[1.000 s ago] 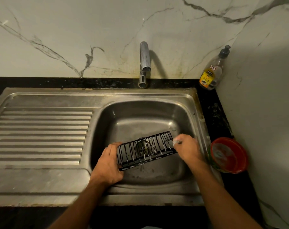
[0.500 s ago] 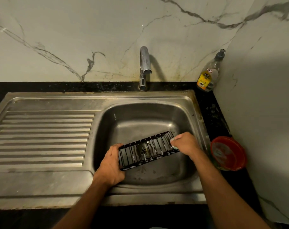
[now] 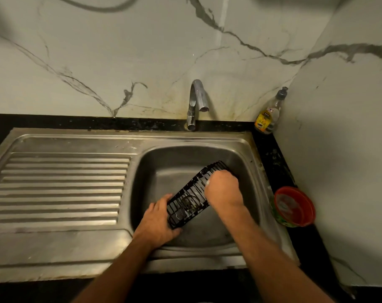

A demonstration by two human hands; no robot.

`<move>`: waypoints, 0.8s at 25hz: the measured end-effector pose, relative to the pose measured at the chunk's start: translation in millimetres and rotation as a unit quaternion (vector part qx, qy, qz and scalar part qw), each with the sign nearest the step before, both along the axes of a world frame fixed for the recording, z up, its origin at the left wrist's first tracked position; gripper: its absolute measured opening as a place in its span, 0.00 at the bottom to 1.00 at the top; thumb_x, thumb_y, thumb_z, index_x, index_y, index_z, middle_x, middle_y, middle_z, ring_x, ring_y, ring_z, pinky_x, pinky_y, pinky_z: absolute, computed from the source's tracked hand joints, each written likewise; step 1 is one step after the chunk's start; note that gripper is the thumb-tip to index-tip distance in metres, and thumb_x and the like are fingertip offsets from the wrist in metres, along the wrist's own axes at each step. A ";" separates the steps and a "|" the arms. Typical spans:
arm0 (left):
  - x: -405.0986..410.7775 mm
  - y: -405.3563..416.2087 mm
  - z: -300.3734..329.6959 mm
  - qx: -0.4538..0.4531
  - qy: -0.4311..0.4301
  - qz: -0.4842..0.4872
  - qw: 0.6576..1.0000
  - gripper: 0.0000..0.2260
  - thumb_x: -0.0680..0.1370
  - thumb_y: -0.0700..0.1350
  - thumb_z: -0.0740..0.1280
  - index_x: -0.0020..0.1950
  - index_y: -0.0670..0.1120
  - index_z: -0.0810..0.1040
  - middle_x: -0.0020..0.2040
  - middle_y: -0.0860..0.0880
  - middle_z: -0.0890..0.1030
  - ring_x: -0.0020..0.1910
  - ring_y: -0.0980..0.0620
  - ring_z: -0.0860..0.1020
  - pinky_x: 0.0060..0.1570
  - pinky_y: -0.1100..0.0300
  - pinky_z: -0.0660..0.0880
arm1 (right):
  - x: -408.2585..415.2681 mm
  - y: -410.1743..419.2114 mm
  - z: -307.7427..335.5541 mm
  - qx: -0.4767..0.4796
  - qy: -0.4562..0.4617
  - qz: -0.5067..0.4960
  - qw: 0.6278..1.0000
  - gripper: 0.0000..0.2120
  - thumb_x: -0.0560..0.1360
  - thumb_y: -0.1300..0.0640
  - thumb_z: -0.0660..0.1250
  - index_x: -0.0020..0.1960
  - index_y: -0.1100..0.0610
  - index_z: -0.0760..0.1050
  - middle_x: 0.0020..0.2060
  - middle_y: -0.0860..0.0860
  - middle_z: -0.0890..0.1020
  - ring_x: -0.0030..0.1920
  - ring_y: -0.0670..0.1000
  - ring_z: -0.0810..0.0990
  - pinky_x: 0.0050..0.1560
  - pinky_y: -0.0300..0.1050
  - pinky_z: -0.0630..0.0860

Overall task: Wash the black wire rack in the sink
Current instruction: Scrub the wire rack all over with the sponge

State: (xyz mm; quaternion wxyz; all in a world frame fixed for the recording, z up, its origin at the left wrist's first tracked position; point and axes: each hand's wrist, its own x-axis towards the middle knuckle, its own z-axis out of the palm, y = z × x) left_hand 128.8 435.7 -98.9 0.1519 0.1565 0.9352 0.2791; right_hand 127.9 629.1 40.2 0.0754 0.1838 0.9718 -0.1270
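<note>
The black wire rack (image 3: 189, 200) is held tilted over the steel sink basin (image 3: 163, 169), its far end raised toward the right. My left hand (image 3: 158, 223) grips the rack's near lower end. My right hand (image 3: 223, 189) is curled over the rack's upper part, pinching something small and pale, likely a scrubber; most of that is hidden by the fingers. White suds cling to some wires. The drain shows through the rack's bars.
A chrome tap (image 3: 196, 101) stands behind the basin, no water running. The ribbed drainboard (image 3: 59, 189) lies to the left. A dish soap bottle (image 3: 268, 113) stands in the back right corner. A red tub (image 3: 294, 206) sits on the black counter to the right of the sink.
The rack has swung from nearly level to steeply tilted, far end up and right. My right hand moved inward along it. The camera tilted upward.
</note>
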 end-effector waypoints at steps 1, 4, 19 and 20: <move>0.4 2.4 1.6 0.003 0.008 -0.013 1.000 0.50 0.65 0.62 0.78 0.80 0.52 0.56 0.75 0.53 0.67 0.72 0.51 0.65 0.76 0.56 0.61 | 2.3 -7.6 0.5 0.020 0.003 0.011 1.000 0.06 0.77 0.61 0.66 0.51 0.62 0.80 0.50 0.57 0.81 0.51 0.54 0.81 0.52 0.46 0.79; 10.2 17.9 9.3 0.115 0.016 0.002 0.993 0.54 0.60 0.66 0.77 0.79 0.49 0.59 0.74 0.52 0.68 0.73 0.54 0.67 0.76 0.55 0.63 | 12.1 -31.8 -7.1 0.054 0.000 0.036 0.998 0.06 0.77 0.61 0.65 0.52 0.60 0.79 0.53 0.56 0.79 0.53 0.55 0.79 0.51 0.46 0.78; 23.5 26.7 4.3 0.154 0.022 0.029 0.987 0.26 0.65 0.50 0.76 0.57 0.57 0.66 0.74 0.60 0.62 0.64 0.56 0.75 0.59 0.65 0.66 | 19.3 -28.6 -3.0 -0.179 0.104 -0.003 0.978 0.11 0.76 0.62 0.66 0.50 0.52 0.85 0.47 0.46 0.86 0.31 0.38 0.77 0.36 0.29 0.72; 23.8 27.1 4.4 0.149 0.018 0.027 0.988 0.25 0.65 0.51 0.76 0.56 0.57 0.66 0.73 0.60 0.62 0.61 0.56 0.76 0.56 0.66 0.66 | 18.8 -29.0 -6.2 -0.161 0.085 0.013 0.983 0.12 0.75 0.63 0.66 0.51 0.52 0.85 0.48 0.47 0.86 0.34 0.39 0.78 0.37 0.28 0.72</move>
